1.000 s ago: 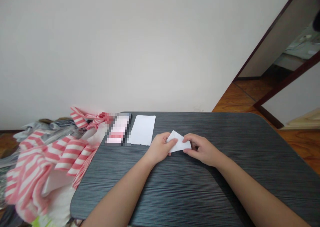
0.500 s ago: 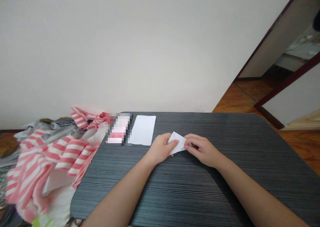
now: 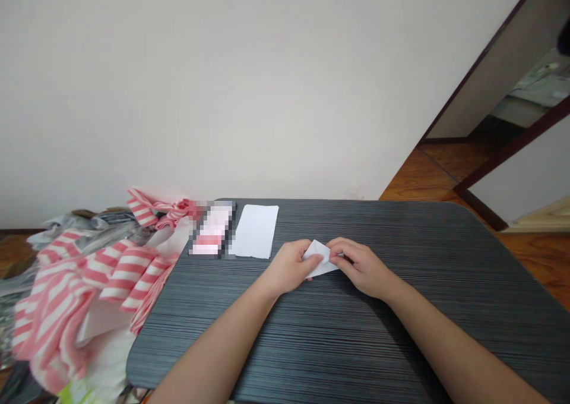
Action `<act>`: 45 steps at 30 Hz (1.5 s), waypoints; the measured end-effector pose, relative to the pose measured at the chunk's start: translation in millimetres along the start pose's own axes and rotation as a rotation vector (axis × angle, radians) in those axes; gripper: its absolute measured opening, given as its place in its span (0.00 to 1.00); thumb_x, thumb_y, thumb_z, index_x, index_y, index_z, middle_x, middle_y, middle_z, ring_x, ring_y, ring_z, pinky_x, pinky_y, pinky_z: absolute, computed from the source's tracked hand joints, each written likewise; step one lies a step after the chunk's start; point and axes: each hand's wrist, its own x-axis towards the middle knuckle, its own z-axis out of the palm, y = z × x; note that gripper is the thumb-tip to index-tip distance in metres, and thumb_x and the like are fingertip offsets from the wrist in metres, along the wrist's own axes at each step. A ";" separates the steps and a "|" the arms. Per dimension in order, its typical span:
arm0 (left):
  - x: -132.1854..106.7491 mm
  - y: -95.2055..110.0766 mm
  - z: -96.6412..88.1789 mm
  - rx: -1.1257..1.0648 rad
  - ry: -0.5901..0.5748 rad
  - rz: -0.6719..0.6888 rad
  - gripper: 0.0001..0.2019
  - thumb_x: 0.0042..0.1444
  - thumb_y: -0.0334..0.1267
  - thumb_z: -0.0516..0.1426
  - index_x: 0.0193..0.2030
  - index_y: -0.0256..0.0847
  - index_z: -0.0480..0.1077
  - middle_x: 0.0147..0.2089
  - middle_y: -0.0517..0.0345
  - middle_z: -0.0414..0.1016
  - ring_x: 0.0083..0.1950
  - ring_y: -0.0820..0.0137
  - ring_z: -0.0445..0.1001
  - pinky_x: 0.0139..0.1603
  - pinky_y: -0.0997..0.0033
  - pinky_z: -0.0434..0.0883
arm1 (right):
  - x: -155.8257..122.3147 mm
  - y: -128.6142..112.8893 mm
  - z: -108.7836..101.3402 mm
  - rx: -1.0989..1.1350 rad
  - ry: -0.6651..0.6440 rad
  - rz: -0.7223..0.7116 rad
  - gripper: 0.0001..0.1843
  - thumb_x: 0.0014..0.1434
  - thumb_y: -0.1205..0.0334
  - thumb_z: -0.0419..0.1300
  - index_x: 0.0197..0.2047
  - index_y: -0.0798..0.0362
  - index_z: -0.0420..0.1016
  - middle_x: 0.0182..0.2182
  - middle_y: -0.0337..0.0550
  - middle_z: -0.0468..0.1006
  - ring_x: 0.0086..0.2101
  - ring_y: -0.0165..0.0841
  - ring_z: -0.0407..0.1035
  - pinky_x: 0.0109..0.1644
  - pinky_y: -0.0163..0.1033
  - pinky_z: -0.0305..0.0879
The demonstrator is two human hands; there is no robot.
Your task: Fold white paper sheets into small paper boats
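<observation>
A small folded white paper piece (image 3: 319, 257) is pinched between the left hand (image 3: 289, 267) and right hand (image 3: 363, 267) above a dark grey striped tabletop (image 3: 401, 309), backed by a plain white wall (image 3: 249, 83); a flat white paper sheet (image 3: 255, 239) lies nearby.

- Place: a room in a home.
- A dark wood-grain table (image 3: 401, 309) is standing against a plain white wall (image 3: 222, 83).
- Pink-striped cloth (image 3: 89, 279) is lying heaped beside it.
- Wooden flooring (image 3: 414, 178) is running toward a dark-framed doorway (image 3: 512, 113).
</observation>
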 end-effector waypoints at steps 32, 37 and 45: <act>4.4 -7.1 -3.4 -0.178 -0.055 -0.004 0.14 0.57 0.42 0.52 0.44 0.34 0.67 0.23 0.58 0.71 0.22 0.76 0.68 0.23 0.77 0.66 | -3.4 10.7 3.4 -0.009 0.206 0.285 0.08 0.61 0.59 0.52 0.37 0.51 0.70 0.29 0.40 0.73 0.28 0.32 0.65 0.31 0.36 0.60; 4.4 -6.2 -3.5 -0.180 -0.057 -0.002 0.12 0.57 0.40 0.52 0.43 0.35 0.67 0.24 0.58 0.71 0.23 0.75 0.68 0.24 0.77 0.66 | -4.9 13.8 7.5 0.079 0.255 0.300 0.09 0.61 0.57 0.53 0.42 0.50 0.69 0.26 0.39 0.72 0.25 0.32 0.65 0.26 0.35 0.60; 2.9 -2.2 -0.8 -0.140 -0.025 -0.026 0.13 0.53 0.42 0.56 0.42 0.36 0.69 0.30 0.56 0.72 0.27 0.73 0.71 0.23 0.78 0.65 | -3.6 13.7 9.8 0.137 0.214 0.307 0.10 0.61 0.57 0.53 0.43 0.50 0.70 0.28 0.40 0.73 0.24 0.30 0.65 0.24 0.34 0.60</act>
